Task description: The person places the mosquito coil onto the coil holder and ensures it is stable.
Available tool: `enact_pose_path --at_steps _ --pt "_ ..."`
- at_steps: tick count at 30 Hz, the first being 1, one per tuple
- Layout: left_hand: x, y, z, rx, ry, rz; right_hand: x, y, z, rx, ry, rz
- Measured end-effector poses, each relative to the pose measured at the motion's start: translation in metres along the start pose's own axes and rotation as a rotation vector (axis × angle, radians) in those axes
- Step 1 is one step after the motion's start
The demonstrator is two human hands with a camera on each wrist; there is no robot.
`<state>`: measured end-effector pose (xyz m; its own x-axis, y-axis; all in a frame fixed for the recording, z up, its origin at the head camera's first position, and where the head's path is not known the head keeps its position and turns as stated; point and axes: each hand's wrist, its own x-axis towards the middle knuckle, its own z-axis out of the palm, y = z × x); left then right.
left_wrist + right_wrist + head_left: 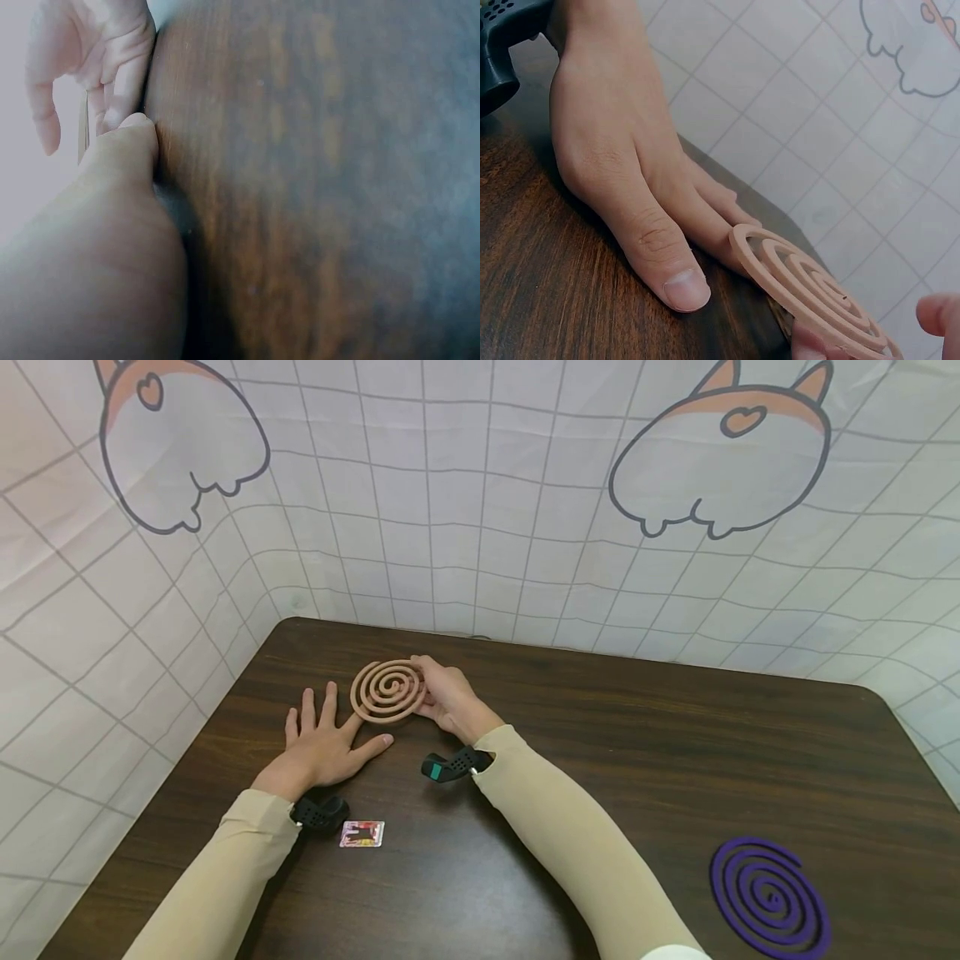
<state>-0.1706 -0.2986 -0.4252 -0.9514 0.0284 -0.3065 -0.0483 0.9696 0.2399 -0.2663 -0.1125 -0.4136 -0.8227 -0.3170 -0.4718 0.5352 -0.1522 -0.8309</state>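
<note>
A tan spiral mosquito coil (388,692) is held up at a tilt near the table's far left corner. My right hand (446,697) grips its right edge between thumb and fingers. The left hand (322,752) rests palm down on the table with fingers spread and straight. Its index finger reaches the coil's lower left edge; in the right wrist view the coil (810,292) overlaps that fingertip. The left wrist view shows the left hand (112,240) close up, with the right hand (105,37) beyond it.
A purple spiral coil (772,897) lies flat at the table's right front. A small colourful card (362,833) lies near the left wrist. Around the dark wooden table (637,735) hangs a white gridded cloth (465,510) with animal drawings. Both wrists wear black bands.
</note>
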Motion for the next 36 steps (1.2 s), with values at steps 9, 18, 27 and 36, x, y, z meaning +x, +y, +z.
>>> enact_pose_path --at_steps 9,18,27,36 --pt "-0.001 0.005 -0.001 -0.004 0.001 0.007 -0.003 -0.003 -0.009 0.046 -0.011 0.042" --pt "0.0 0.006 0.0 -0.003 -0.004 0.011 -0.009 -0.006 -0.016 0.033 -0.048 0.066" --pt "-0.001 0.006 0.001 -0.01 -0.005 0.017 -0.016 -0.006 -0.025 0.031 -0.084 0.074" --pt "0.0 -0.002 0.0 -0.006 0.004 0.024 -0.021 -0.006 -0.031 0.049 -0.104 0.08"
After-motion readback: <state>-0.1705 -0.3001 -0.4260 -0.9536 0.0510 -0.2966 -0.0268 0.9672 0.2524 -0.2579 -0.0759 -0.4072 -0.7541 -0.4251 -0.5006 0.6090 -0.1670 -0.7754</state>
